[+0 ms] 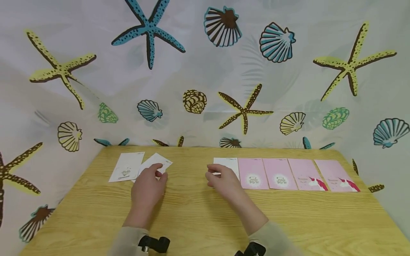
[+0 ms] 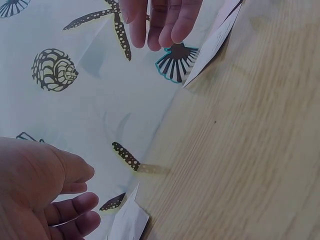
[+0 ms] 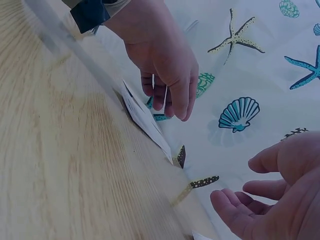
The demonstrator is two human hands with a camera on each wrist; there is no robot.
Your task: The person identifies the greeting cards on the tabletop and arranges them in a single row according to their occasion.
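slanted white card (image 1: 159,160) | left part of wooden table (image 1: 189,220), beside flat white card (image 1: 128,163), partly hidden by left hand (image 1: 148,188) | left fingers loosely bent, holding nothing | right hand (image 1: 227,183) partly covers third white card (image 1: 230,163), fingers loosely bent, holding nothing | four pink cards (image 1: 251,167) in row rightward
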